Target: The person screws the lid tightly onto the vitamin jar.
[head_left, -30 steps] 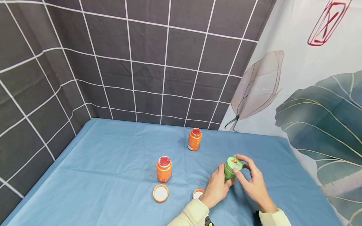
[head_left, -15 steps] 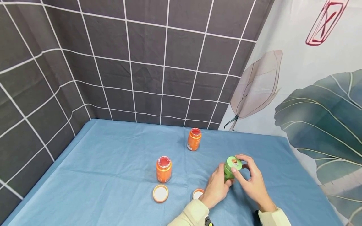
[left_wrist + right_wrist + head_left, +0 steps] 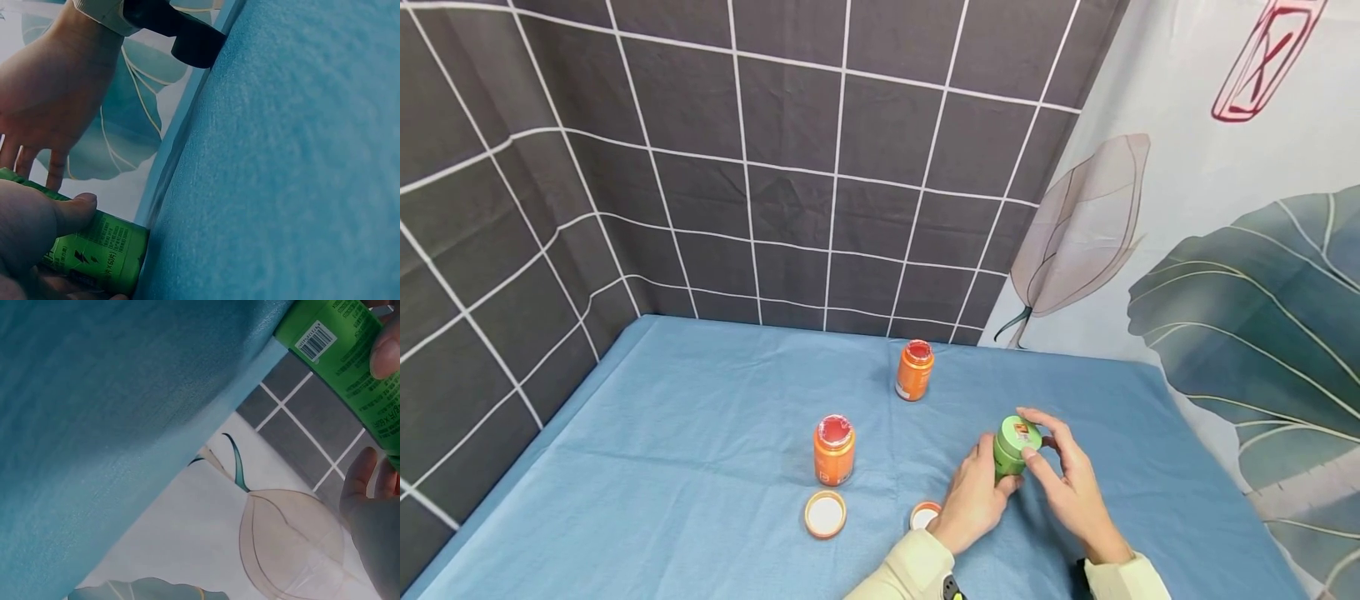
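A green plastic bottle [image 3: 1006, 463] stands upright on the blue cloth towards the right of the head view, its lighter green screw lid [image 3: 1018, 434] in place. My left hand [image 3: 973, 498] grips the bottle's body from the left, thumb on the near side. From the right, my right hand [image 3: 1070, 486] holds the lid between thumb and fingers at its edge. The left wrist view shows the printed bottle wall [image 3: 103, 253] under the left thumb. In the right wrist view a barcode [image 3: 316, 341] is visible low on the bottle.
Two orange bottles without lids stand on the cloth, one nearer [image 3: 834, 454] and one farther back [image 3: 915, 372]. A lid [image 3: 825, 514] lies inside up before the nearer one; another lid [image 3: 925, 515] is partly hidden by my left wrist. A dark gridded curtain [image 3: 790, 192] hangs behind.
The right thumb and fingertips have shifted round the lid's edge, and the picture on its top sits slightly turned. My left hand and the bottle body stay in place.
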